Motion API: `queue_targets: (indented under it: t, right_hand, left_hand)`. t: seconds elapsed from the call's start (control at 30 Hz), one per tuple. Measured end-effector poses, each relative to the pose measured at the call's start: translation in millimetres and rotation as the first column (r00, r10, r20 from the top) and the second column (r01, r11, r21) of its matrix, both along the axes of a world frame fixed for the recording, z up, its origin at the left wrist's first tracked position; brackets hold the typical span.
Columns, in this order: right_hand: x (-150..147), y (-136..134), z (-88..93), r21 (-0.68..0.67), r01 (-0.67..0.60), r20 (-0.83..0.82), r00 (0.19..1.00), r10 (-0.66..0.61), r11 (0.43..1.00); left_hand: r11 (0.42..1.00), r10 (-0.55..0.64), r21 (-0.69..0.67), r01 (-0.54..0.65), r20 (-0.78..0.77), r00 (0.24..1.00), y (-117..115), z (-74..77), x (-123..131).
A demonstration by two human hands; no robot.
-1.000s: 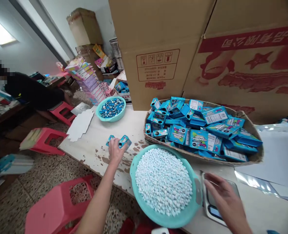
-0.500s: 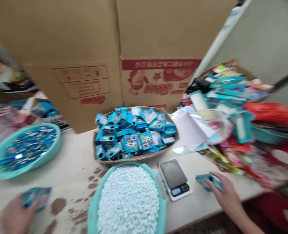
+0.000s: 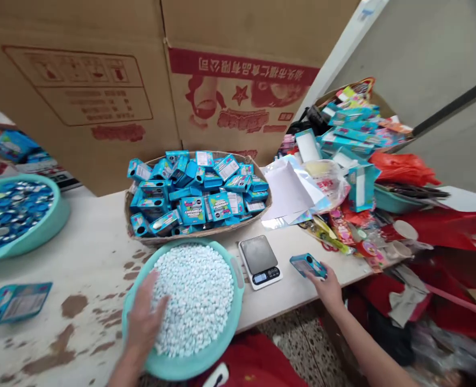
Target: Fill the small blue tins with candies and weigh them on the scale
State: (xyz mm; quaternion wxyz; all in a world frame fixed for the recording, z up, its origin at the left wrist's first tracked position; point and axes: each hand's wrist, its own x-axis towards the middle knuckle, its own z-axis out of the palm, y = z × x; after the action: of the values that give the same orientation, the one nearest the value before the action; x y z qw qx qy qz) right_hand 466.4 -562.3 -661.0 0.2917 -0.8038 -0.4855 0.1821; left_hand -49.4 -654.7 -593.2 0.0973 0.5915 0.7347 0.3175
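My left hand (image 3: 143,317) is over the left rim of a turquoise basin (image 3: 128,301), its thumb and fingers apart above small white and pale blue candies (image 3: 197,295). Nothing shows in that hand. At the right, my right hand (image 3: 328,290) grips a small blue candy box (image 3: 307,265) by its near end, above the table. Between the basin and this box sits a small digital scale (image 3: 258,257) with a bare metal plate. Several blue cartons (image 3: 18,303) lie in a row at the far left of the table.
Behind the basin, a cut-down cardboard tray (image 3: 197,232) is heaped with blue candy boxes. Another turquoise basin (image 3: 56,220) at left holds blue, shiny packs. A large carton (image 3: 100,32) stands behind. Mixed packaging (image 3: 354,140) and red plastic (image 3: 403,167) pile up at right.
My left hand has let go of the blue cartons at the left and moved right over the candies. My right hand still holds its box. The view has shifted.
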Motion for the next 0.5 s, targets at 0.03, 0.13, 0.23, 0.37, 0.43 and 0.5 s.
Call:
queue_targets:
  t: [0.03, 0.13, 0.23, 0.37, 0.43, 0.5]
  right_hand:
    - [3.4, 0.5, -3.4, -0.024, -0.003, -0.023, 1.0, 0.003, 1.0]
    - [9.8, 1.0, -10.7, -0.065, 0.011, -0.081, 0.997, -0.017, 0.998]
    - [8.7, 0.8, -5.0, -0.069, 0.084, -0.177, 0.98, -0.095, 0.994]
    - [-6.8, 5.6, 31.0, 0.015, 0.157, -0.301, 0.943, -0.145, 0.988]
    - [-23.2, 9.6, 57.2, 0.094, 0.112, -0.393, 0.917, -0.067, 0.989]
    - [-47.3, 11.6, 83.4, 0.144, -0.031, -0.454, 0.886, 0.094, 0.989]
  left_hand:
    - [1.0, -0.024, -0.017, 0.023, -0.053, 0.998, -3.7, -2.9, 11.6]
    - [0.995, 0.045, -0.079, -0.065, -0.232, 0.972, 6.5, -11.5, 43.8]
    - [0.969, 0.182, -0.111, -0.222, -0.288, 0.94, 28.7, -15.2, 61.4]
    - [0.964, 0.203, -0.127, -0.232, -0.21, 0.956, 44.7, -18.3, 74.9]
    - [0.969, 0.197, -0.123, -0.216, -0.148, 0.969, 46.5, -21.3, 81.8]
    - [0.963, 0.237, -0.114, -0.243, -0.066, 0.969, 46.9, -23.7, 87.7]
